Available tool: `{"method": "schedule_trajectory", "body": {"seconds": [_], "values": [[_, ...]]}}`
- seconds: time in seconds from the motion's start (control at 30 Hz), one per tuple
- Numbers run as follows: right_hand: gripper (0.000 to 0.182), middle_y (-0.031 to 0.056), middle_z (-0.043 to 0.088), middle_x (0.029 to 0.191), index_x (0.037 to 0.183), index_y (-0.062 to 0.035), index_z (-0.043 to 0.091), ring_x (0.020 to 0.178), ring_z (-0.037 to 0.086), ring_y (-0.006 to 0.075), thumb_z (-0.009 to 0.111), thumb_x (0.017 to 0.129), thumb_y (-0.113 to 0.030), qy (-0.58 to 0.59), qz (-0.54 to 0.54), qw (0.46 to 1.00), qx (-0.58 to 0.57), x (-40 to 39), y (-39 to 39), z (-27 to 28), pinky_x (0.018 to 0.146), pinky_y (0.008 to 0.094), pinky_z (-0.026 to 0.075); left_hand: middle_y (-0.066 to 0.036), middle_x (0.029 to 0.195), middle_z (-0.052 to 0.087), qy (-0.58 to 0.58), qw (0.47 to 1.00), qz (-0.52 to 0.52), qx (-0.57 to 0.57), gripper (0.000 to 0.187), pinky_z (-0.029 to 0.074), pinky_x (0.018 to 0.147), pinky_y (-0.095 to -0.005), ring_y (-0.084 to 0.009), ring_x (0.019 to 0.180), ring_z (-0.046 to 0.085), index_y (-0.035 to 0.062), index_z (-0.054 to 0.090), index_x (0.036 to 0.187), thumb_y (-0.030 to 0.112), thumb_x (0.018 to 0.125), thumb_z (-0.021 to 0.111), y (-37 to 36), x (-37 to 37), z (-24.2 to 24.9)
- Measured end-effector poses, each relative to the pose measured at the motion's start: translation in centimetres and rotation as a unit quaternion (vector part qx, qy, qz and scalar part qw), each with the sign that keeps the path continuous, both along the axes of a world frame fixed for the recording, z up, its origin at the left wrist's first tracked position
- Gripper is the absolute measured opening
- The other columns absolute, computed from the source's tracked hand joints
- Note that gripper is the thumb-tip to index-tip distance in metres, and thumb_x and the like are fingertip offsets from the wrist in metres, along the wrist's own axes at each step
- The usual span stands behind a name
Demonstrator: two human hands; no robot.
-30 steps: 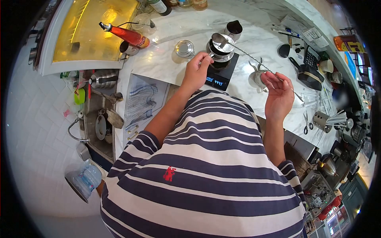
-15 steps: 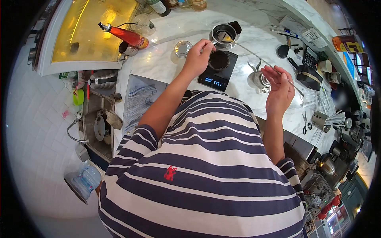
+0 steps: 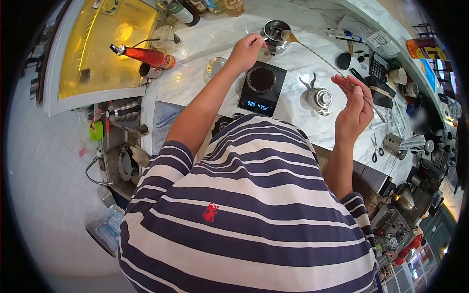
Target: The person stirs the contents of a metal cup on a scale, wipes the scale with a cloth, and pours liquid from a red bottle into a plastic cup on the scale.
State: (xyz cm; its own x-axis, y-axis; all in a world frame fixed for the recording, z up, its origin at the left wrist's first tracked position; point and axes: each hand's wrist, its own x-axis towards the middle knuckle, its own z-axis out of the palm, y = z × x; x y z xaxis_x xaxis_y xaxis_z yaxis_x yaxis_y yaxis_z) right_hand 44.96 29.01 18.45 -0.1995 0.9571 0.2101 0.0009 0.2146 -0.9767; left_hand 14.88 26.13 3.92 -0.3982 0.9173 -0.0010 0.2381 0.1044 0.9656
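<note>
My left hand [image 3: 246, 53] is closed, its fingertips pinched at the near-left side of a metal pot [image 3: 276, 30], apparently on its handle. The pot's inside looks dark. In my right hand [image 3: 355, 108] is the twisted shaft of a long bar spoon [image 3: 328, 62], held between thumb and fingers. The spoon's bowl hangs just right of the pot's rim and looks amber. Nearer me, a round vessel of dark liquid [image 3: 261, 79] stands on a black digital scale [image 3: 262, 101] with lit blue digits. A small metal teapot [image 3: 320, 97] sits left of my right hand.
A round metal lid or dish [image 3: 215, 66] lies by my left forearm. Left are a red bottle [image 3: 151, 57] and a sink [image 3: 117, 166]. Scissors [image 3: 376, 149], a calculator [image 3: 378, 67] and a metal straw holder [image 3: 394, 145] lie right. Bottles [image 3: 183, 12] line the back.
The bar spoon's bowl has come out of the pot and moved right of its rim. My left hand and the pot have shifted farther from me. The teapot is now uncovered.
</note>
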Motion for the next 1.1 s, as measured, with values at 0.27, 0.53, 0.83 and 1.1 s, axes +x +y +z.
{"method": "schedule_trajectory", "body": {"seconds": [0.27, 0.53, 0.83, 1.1], "values": [[0.034, 0.0265, 0.074, 0.108, 0.119, 0.0099, 0.064, 0.102, 0.076, 0.0349, 0.039, 0.11, -0.012, 0.042, -0.022, 0.997, -0.059, 0.4, 0.9, -1.2, 0.101, 0.0437, 0.057, -0.005, 0.102, 0.076, -0.002, 0.999, -0.001, -0.041, 0.029, 0.051, 0.086, -0.0318, -0.0153, 0.095, 0.068, 0.0044, 0.071, 0.106, 0.029, 0.107, 0.056, 0.8, -0.6, -1.5], [0.033, 0.0286, 0.074, 0.11, 0.12, 0.0102, 0.062, 0.102, 0.076, 0.0364, 0.039, 0.111, -0.013, 0.062, -0.035, 0.994, -0.08, -0.4, 1.9, -2.3, 0.098, 0.045, 0.059, -0.006, 0.104, 0.077, 0.026, 0.997, -0.045, -0.062, 0.031, 0.052, 0.092, -0.0325, -0.0176, 0.1, 0.069, 0.0037, 0.071, 0.111, 0.03, 0.105, 0.057, 1.8, -0.9, -0.1], [0.03, 0.0252, 0.075, 0.11, 0.119, 0.0083, 0.064, 0.101, 0.076, 0.0306, 0.042, 0.109, -0.01, 0.026, -0.001, 0.999, -0.033, -2.9, 2.2, -3.6, 0.097, 0.0391, 0.059, -0.007, 0.104, 0.074, -0.031, 0.999, 0.016, -0.034, 0.03, 0.052, 0.09, -0.0318, -0.0152, 0.098, 0.066, 0.0046, 0.068, 0.121, 0.029, 0.104, 0.066, 0.9, -0.4, -1.4], [0.03, 0.0243, 0.075, 0.111, 0.12, 0.0082, 0.063, 0.102, 0.076, 0.0304, 0.041, 0.11, -0.009, 0.035, 0.004, 0.999, -0.013, -2.8, 1.6, -3.6, 0.099, 0.0399, 0.058, -0.003, 0.098, 0.068, -0.052, 0.993, 0.107, 0.01, 0.029, 0.052, 0.083, -0.0297, -0.0132, 0.092, 0.062, 0.0064, 0.067, 0.123, 0.025, 0.101, 0.07, -4.3, 0.6, -0.6]]}}
